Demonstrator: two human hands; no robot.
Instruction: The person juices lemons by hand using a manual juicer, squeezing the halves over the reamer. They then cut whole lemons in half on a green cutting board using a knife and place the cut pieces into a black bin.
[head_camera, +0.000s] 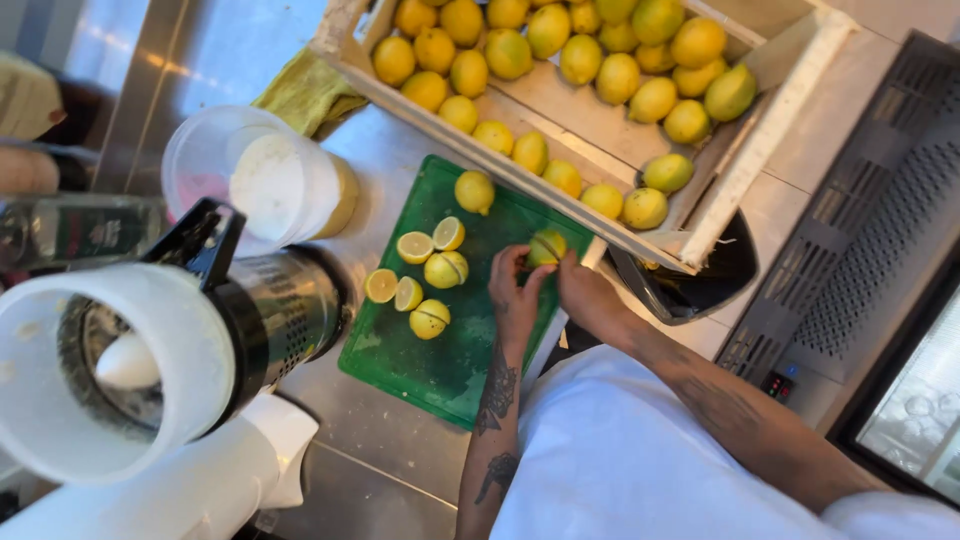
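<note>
On the green cutting board (450, 360) my left hand (514, 292) pins a yellow lemon (547, 246) with its fingertips. My right hand (588, 296) sits just to the right of that lemon, fingers closed as if round a handle, but no blade shows, so I cannot tell what it grips. Several halved lemons (428, 270) lie cut-side up or on their sides to the left of my hands. One whole lemon (474, 191) rests at the board's far edge.
A wooden crate (760, 150) full of lemons stands behind the board. A citrus juicer (130, 360) with a white bowl is at the left, a clear plastic tub (265, 185) behind it, a yellow cloth (305, 95) beyond. A black container (700, 285) sits under the crate's corner.
</note>
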